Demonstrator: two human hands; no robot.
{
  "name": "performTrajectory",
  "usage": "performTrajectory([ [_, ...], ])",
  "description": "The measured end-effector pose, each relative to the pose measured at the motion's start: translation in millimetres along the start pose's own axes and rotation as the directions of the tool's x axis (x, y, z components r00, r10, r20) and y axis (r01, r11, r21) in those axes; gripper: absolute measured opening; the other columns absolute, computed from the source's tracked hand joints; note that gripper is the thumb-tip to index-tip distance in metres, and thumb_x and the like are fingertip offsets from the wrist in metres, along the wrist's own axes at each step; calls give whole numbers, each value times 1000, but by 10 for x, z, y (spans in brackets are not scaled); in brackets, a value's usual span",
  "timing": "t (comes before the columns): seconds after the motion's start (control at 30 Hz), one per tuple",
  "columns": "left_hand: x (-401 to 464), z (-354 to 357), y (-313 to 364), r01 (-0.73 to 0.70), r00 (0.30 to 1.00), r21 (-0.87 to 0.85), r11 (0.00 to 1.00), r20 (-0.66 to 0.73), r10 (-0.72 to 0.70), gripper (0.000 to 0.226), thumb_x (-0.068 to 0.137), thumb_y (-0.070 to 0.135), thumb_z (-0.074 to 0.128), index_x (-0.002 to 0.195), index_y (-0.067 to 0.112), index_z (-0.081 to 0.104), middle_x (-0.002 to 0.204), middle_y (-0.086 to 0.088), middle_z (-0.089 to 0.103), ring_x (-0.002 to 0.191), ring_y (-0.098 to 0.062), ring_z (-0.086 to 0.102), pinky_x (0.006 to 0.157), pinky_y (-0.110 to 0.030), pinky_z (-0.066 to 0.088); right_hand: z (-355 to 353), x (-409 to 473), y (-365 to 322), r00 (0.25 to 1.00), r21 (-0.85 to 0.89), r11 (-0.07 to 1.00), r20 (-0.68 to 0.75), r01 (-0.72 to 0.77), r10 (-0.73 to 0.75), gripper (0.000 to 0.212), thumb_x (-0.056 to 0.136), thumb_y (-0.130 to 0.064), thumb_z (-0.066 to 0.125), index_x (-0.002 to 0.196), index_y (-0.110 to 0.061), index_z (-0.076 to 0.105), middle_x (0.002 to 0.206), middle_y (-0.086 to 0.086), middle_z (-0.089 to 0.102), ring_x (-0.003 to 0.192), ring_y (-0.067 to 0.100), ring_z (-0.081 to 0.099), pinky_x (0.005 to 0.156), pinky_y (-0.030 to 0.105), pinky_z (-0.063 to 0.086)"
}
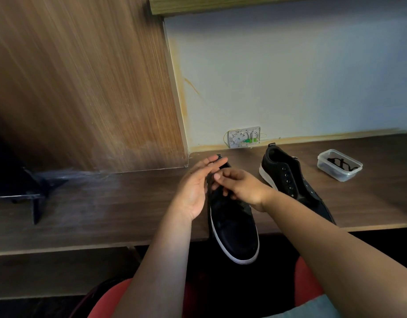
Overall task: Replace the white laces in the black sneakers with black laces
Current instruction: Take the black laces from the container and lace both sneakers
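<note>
A black sneaker with a white sole [234, 235] lies on the dark wooden desk [106, 207], its toe hanging over the front edge. My left hand [195, 187] is beside its upper part with the fingers stretched out, and a black lace [208, 182] runs along the palm. My right hand [239, 187] is over the eyelets with fingers curled, pinching the black lace. A second black sneaker [289, 180], with bare eyelets and no lace, lies to the right. A black lace [340, 164] lies in a clear plastic tub [339, 165].
A wooden panel [83, 88] rises at the back left and a white wall [289, 76] at the back right, with a white wall box [244, 137] at desk level. A black stand foot [37, 193] sits on the desk's left side. Red clothing shows below.
</note>
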State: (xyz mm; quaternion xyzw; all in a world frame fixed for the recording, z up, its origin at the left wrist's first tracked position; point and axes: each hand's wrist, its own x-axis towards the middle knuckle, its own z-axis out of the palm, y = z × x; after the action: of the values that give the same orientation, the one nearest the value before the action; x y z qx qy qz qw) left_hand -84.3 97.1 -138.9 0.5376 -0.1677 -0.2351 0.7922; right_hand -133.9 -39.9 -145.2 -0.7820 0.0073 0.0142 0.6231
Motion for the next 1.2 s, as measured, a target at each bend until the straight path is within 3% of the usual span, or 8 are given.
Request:
performTrajectory([
  [0.23, -2, 37, -39, 18, 997, 247, 969, 65, -35, 38, 96, 43, 49, 130, 27, 55, 132, 15, 59, 128, -12, 49, 104, -37, 33, -31, -3, -39, 997, 214, 977, -61, -27, 41, 21, 96, -26, 58, 78, -17, 65, 64, -6, 54, 53, 3, 39, 48, 14, 29],
  [0.57, 36, -94, -62, 191, 910, 134, 972, -395, -124, 23, 96, 38, 54, 116, 27, 60, 111, 5, 71, 105, -14, 62, 89, -35, 41, -303, -34, -2, 981, 199, 965, 123, -169, 147, 28, 98, -33, 50, 77, -19, 63, 69, -6, 56, 65, 7, 49, 63, 23, 34],
  [0.63, 33, -131, -133, 165, 906, 658, 735, -395, 151, 27, 99, 35, 50, 120, 21, 61, 93, 5, 74, 90, -19, 66, 78, -33, 45, -312, -17, 2, 987, 233, 961, 84, -152, 136, 30, 99, -33, 49, 76, -20, 62, 68, -7, 54, 65, 7, 48, 64, 24, 34],
  [0.67, 32, -145, -133, 99, 833, 901, 423, -307, 459, 24, 99, 30, 51, 115, 20, 64, 85, 3, 73, 83, -22, 66, 72, -30, 43, -303, -10, -1, 989, 238, 961, 70, -142, 128, 30, 99, -34, 48, 76, -21, 62, 68, -6, 52, 65, 8, 47, 65, 24, 34],
  [0.73, 33, -121, -56, -74, 686, 997, 16, 40, 727, 17, 96, 23, 55, 103, 19, 70, 81, 1, 71, 81, -24, 63, 74, -31, 40, -264, 2, -9, 990, 240, 962, 80, -128, 112, 31, 99, -34, 48, 76, -20, 62, 66, -5, 49, 63, 8, 46, 65, 24, 35],
  [0.83, 126, -81, -56, -219, 883, 921, 323, 47, 467, 31, 97, 50, 37, 104, 39, 66, 101, 15, 68, 101, -14, 57, 93, -37, 41, -186, -3, -43, 989, 257, 960, 127, -111, 80, 30, 99, -32, 49, 76, -17, 61, 62, -3, 44, 59, 9, 44, 61, 21, 37],
  [0.93, 89, -43, -141, -142, 974, 781, 608, 2, 225, 35, 97, 52, 38, 77, 36, 60, 71, 18, 62, 79, -10, 58, 83, -38, 47, -170, -12, -39, 989, 234, 966, 127, -110, 82, 30, 99, -29, 50, 76, -14, 62, 56, -4, 41, 56, 10, 42, 58, 21, 37],
  [1.2, 84, -228, 76, 59, 845, 207, 977, -531, 61, 25, 99, 38, 49, 105, 16, 60, 88, 8, 60, 86, -10, 51, 96, -33, 37, -415, -10, 4, 991, 279, 951, 63, -131, 118, 25, 93, -31, 56, 78, -15, 66, 60, -3, 43, 58, 9, 44, 62, 21, 41],
])
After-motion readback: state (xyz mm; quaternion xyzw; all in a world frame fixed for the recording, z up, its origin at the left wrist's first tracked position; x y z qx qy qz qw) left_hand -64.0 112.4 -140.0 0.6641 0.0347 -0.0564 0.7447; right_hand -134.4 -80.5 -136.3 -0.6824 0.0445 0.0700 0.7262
